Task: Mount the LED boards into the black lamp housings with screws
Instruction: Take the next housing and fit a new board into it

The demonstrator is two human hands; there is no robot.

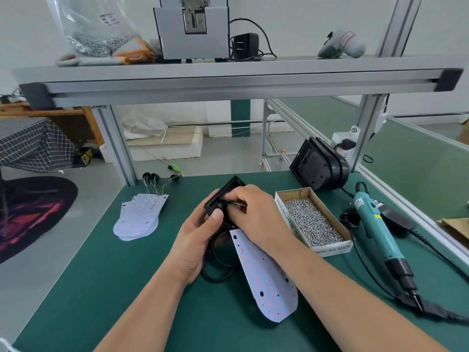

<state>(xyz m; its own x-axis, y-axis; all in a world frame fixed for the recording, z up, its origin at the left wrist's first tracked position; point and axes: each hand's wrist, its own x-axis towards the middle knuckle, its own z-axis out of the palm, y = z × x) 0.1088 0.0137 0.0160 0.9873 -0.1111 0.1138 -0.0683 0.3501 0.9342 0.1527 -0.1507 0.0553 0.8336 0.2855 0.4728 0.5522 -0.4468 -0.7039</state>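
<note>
Black housing [232,184] gripped at frame centre by left hand [198,240]; wires [239,204] pinched by right hand [256,214]. Board [264,275] lower centre: thin, light, likely fragile, best held by edges.

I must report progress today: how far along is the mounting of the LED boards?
Done: no mounted board shows. In hand: the left hand holds a housing, the right hand pinches wires at it; one board lies loose below. Left: screwing it down, with the screws boxed and the screwdriver lying unused; a stack of boards waits.
</note>
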